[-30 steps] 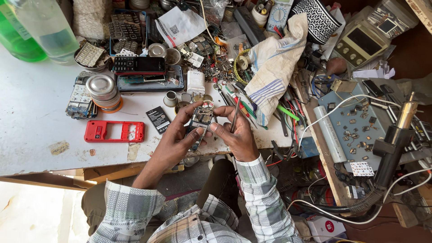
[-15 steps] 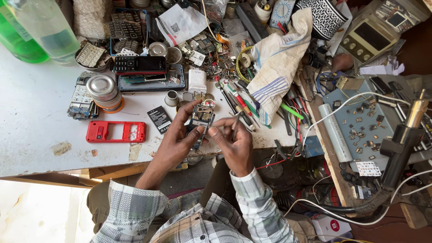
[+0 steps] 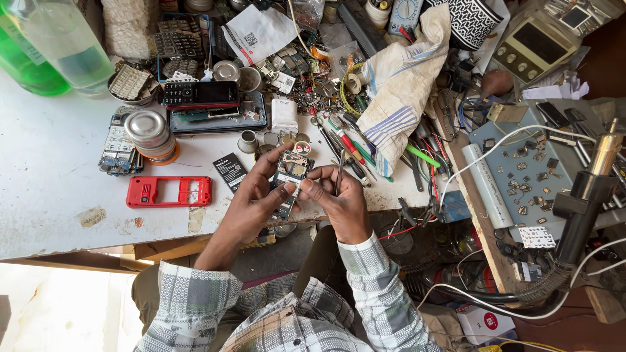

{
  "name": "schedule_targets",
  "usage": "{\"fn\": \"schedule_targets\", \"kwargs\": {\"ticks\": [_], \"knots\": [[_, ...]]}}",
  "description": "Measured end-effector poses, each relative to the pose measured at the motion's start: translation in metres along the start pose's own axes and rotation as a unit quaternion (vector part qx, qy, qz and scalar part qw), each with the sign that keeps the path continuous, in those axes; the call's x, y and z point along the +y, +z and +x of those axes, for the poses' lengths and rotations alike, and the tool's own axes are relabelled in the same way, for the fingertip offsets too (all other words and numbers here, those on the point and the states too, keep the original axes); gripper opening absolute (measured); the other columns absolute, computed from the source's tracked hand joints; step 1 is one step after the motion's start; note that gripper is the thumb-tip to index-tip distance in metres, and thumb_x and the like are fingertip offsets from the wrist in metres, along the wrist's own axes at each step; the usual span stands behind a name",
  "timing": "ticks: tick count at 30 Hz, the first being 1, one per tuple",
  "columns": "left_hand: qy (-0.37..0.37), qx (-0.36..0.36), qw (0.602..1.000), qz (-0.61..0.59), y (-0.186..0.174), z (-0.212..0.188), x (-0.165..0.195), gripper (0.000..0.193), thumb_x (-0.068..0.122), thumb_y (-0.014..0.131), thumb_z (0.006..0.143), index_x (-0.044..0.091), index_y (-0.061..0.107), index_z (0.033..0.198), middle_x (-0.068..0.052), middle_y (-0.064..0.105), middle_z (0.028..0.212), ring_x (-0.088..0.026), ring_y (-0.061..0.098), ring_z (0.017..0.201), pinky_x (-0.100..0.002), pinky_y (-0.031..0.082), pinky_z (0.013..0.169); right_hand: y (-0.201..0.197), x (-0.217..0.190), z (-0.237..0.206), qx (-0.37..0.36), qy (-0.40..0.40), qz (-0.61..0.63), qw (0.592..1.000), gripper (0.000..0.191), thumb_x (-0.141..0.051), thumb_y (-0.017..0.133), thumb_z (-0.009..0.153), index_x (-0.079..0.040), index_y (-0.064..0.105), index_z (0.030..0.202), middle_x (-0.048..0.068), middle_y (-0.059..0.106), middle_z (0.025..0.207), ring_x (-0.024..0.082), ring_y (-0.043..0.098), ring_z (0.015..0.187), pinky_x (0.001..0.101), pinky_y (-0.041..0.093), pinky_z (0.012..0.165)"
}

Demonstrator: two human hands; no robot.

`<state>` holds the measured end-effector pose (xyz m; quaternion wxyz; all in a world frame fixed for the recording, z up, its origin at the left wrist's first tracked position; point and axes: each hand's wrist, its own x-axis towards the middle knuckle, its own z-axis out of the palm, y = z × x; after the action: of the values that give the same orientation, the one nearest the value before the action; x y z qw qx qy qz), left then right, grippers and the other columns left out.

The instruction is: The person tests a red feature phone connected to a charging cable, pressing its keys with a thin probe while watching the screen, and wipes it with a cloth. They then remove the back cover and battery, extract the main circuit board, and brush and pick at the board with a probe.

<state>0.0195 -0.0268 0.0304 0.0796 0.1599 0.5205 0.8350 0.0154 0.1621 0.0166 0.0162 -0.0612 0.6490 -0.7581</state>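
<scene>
Nearest the camera, two plaid sleeves reach up over the near edge of the white table (image 3: 59, 195). The left hand (image 3: 251, 205) is closed around an opened phone body (image 3: 290, 179), thumb and fingertips pinching its sides; the phone stands tilted just above the table's near edge, its back off, showing a dark circuit board with small metal parts and a round pale piece at the top. The right hand (image 3: 339, 202) is curled shut on thin tweezers (image 3: 340, 171), held upright between thumb and forefinger, just beside the phone's right side; whether the tips touch the board cannot be told.

Left of the hands, a red phone frame (image 3: 168, 191) lies flat near the front edge. Just beyond it rests a small black rectangular battery (image 3: 229, 171) with a white label. Farther back stands a white square charger block (image 3: 284, 115), and toward the far edge lies a crumpled white paper (image 3: 259, 32) bearing a black square code. In the far left corner stands a green bottle (image 3: 23, 68) beside a clear one (image 3: 62, 42). A striped white cloth (image 3: 398, 85) drapes toward the right edge.
</scene>
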Motion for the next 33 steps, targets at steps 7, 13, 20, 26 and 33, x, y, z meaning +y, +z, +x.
{"fn": "schedule_targets", "kwargs": {"ticks": [7,13,20,26,33], "knots": [[-0.001,-0.001,1.0,0.013,0.0,-0.001,0.002,0.066,-0.002,0.061,0.094,0.005,0.038,0.156,-0.013,0.054,0.147,-0.016,0.065,0.108,-0.029,0.064,0.073,-0.007,0.008,0.003,-0.041,0.014,0.02,0.999,0.022,-0.012,0.076,0.093,0.001,0.063,0.106,0.003,0.067,0.082,0.01,0.068,0.075,0.0253,0.059,0.071],[0.013,-0.01,0.999,0.032,0.0,-0.001,-0.003,0.067,-0.001,0.06,0.097,0.006,0.036,0.159,-0.015,0.058,0.14,-0.015,0.065,0.106,-0.029,0.063,0.075,-0.004,0.009,0.001,-0.033,-0.005,-0.012,0.999,0.022,-0.015,0.074,0.096,0.0,0.062,0.106,0.002,0.064,0.082,0.01,0.066,0.074,0.0246,0.058,0.07],[0.043,-0.007,0.997,0.07,0.001,-0.004,-0.006,0.064,0.002,0.06,0.099,0.004,0.035,0.158,-0.014,0.057,0.14,-0.014,0.064,0.108,-0.029,0.063,0.078,0.001,0.012,-0.002,-0.001,-0.017,-0.026,1.0,0.022,-0.014,0.074,0.096,0.0,0.061,0.107,0.0,0.057,0.081,0.012,0.067,0.076,0.0246,0.056,0.069],[0.053,0.005,0.996,0.067,0.002,-0.003,-0.008,0.063,0.005,0.061,0.1,0.004,0.035,0.158,-0.015,0.054,0.144,-0.014,0.063,0.107,-0.029,0.061,0.078,0.005,0.014,-0.003,0.024,-0.038,-0.046,0.998,0.021,-0.011,0.073,0.096,0.001,0.061,0.109,0.0,0.06,0.079,0.011,0.068,0.078,0.0229,0.056,0.072],[0.054,-0.001,0.994,0.096,0.002,-0.004,-0.002,0.062,0.009,0.061,0.101,0.008,0.036,0.158,-0.014,0.052,0.15,-0.016,0.061,0.117,-0.031,0.06,0.088,0.006,0.014,-0.006,0.052,-0.048,-0.018,0.997,0.029,-0.01,0.08,0.089,0.001,0.062,0.109,-0.004,0.05,0.079,0.008,0.062,0.073,0.019,0.051,0.064]]}}
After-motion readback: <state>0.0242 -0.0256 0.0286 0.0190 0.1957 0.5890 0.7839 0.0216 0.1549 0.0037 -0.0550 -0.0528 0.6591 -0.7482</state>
